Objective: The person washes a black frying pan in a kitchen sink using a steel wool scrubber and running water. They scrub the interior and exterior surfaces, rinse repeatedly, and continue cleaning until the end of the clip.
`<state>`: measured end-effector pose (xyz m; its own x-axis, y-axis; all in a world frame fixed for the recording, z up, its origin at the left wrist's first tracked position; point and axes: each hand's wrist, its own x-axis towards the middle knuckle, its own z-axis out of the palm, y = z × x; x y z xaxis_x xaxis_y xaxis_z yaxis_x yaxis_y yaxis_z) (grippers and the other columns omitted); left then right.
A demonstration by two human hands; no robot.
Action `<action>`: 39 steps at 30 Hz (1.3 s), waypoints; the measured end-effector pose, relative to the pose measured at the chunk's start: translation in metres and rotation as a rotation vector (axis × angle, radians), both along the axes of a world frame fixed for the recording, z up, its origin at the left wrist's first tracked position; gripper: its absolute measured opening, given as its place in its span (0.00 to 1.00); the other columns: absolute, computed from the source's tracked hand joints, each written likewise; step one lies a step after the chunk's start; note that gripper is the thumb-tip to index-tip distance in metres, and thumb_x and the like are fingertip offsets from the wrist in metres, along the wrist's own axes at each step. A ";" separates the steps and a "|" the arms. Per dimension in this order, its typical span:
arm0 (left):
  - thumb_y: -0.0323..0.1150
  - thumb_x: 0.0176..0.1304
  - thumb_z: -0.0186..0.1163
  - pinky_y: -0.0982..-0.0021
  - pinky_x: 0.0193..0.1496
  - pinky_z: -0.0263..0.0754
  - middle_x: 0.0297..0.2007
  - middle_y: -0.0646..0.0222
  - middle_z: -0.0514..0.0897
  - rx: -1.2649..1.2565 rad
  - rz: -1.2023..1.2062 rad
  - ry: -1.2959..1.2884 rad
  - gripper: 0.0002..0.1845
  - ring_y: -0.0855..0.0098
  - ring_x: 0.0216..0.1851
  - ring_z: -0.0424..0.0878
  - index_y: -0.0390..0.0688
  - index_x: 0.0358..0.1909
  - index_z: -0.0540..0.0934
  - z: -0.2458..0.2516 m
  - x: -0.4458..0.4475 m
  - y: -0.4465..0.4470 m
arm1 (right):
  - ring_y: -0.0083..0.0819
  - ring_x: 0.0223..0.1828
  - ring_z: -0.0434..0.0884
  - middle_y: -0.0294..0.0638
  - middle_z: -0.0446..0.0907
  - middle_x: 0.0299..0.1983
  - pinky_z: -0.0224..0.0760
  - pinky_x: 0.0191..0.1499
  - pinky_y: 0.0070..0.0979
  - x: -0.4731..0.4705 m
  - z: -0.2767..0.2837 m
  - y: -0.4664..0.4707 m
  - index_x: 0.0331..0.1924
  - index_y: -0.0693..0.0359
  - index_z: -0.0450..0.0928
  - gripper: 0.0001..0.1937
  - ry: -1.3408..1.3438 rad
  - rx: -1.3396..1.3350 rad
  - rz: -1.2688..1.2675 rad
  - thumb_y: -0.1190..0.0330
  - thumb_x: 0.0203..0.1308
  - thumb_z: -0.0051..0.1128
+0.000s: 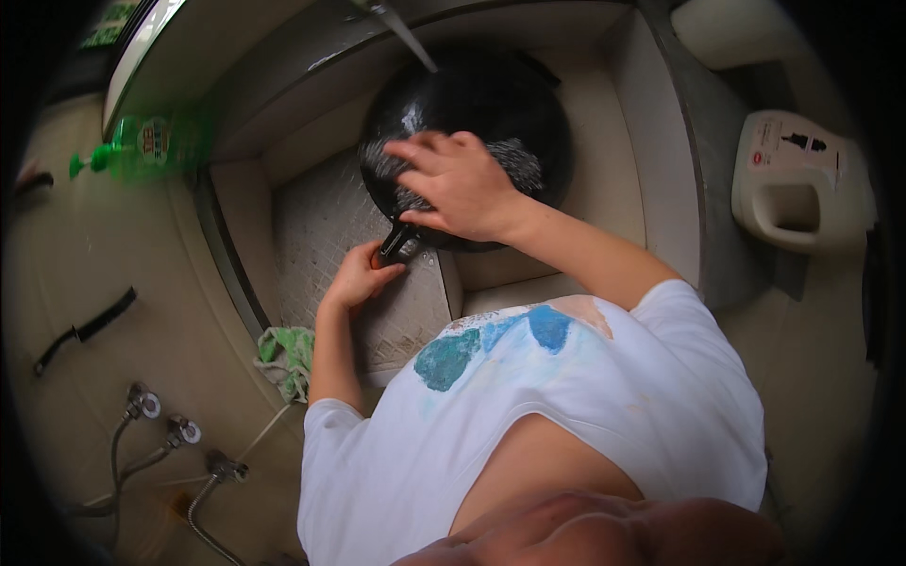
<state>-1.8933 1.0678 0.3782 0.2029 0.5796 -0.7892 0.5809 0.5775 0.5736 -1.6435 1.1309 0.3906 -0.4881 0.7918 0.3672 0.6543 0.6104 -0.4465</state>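
Observation:
A round black wok [467, 85] is in the stone-like sink [630, 141], wet and shining. A stream of water [410, 39] falls onto its far side from the top of the view. My left hand [361, 278] is closed around the end of the wok's black handle [398, 239]. Over the near half of the wok is my right hand [456, 184], blurred, its fingers spread and nothing visible in them. Its palm side is hidden, so contact with the metal cannot be told. Silvery streaks of water [520, 164] glint beside that hand.
A grey patterned board or ledge [318, 233] lies left of the wok. Beyond the left rim are a green pump bottle [159, 145], a green-and-white cloth [284, 361] and valves with hoses [145, 403]. A white handled jug [800, 184] stands on the right.

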 end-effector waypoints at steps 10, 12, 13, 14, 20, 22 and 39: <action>0.25 0.56 0.69 0.77 0.18 0.56 0.17 0.81 0.69 -0.022 0.078 -0.039 0.18 0.83 0.16 0.64 0.37 0.49 0.79 0.003 0.004 -0.002 | 0.46 0.55 0.80 0.54 0.81 0.53 0.72 0.56 0.34 0.147 -0.110 0.091 0.51 0.65 0.81 0.35 0.508 -0.501 -0.599 0.37 0.62 0.52; 0.25 0.56 0.69 0.78 0.18 0.56 0.17 0.80 0.69 -0.037 0.099 -0.077 0.19 0.84 0.15 0.64 0.36 0.49 0.79 0.001 0.005 -0.001 | 0.48 0.52 0.82 0.57 0.83 0.47 0.72 0.53 0.34 0.170 -0.156 0.060 0.51 0.68 0.80 0.34 0.733 -0.503 -0.686 0.40 0.64 0.53; 0.25 0.56 0.69 0.78 0.18 0.56 0.17 0.80 0.69 -0.047 0.108 -0.083 0.19 0.84 0.15 0.64 0.36 0.49 0.78 0.000 0.005 -0.001 | 0.48 0.52 0.82 0.57 0.83 0.46 0.71 0.53 0.34 0.167 -0.171 0.047 0.50 0.68 0.80 0.33 0.747 -0.520 -0.829 0.41 0.65 0.53; 0.25 0.56 0.69 0.78 0.18 0.56 0.17 0.80 0.69 -0.057 0.115 -0.087 0.19 0.84 0.15 0.63 0.36 0.50 0.78 -0.001 0.004 -0.001 | 0.48 0.51 0.82 0.57 0.83 0.45 0.71 0.53 0.35 0.162 -0.179 0.030 0.49 0.68 0.81 0.32 0.761 -0.534 -0.975 0.42 0.65 0.52; 0.25 0.57 0.69 0.77 0.17 0.55 0.17 0.79 0.69 -0.050 0.109 -0.077 0.17 0.83 0.14 0.63 0.36 0.49 0.78 -0.007 0.001 -0.001 | 0.51 0.54 0.75 0.53 0.76 0.52 0.67 0.59 0.39 0.102 -0.113 -0.050 0.55 0.63 0.76 0.20 0.649 -0.195 -0.923 0.58 0.67 0.55; 0.25 0.57 0.69 0.77 0.17 0.56 0.17 0.79 0.70 -0.051 0.097 -0.077 0.16 0.82 0.14 0.64 0.36 0.47 0.78 -0.007 0.000 -0.001 | 0.55 0.64 0.66 0.54 0.66 0.64 0.59 0.66 0.45 0.081 -0.072 -0.066 0.57 0.60 0.76 0.22 0.565 -0.065 -0.677 0.61 0.61 0.60; 0.25 0.58 0.69 0.78 0.16 0.55 0.17 0.81 0.69 -0.038 0.069 -0.045 0.11 0.83 0.14 0.63 0.39 0.40 0.77 -0.018 -0.006 0.000 | 0.46 0.50 0.78 0.51 0.80 0.47 0.71 0.54 0.36 0.139 -0.148 0.025 0.47 0.61 0.81 0.22 0.836 -0.251 -0.625 0.50 0.66 0.55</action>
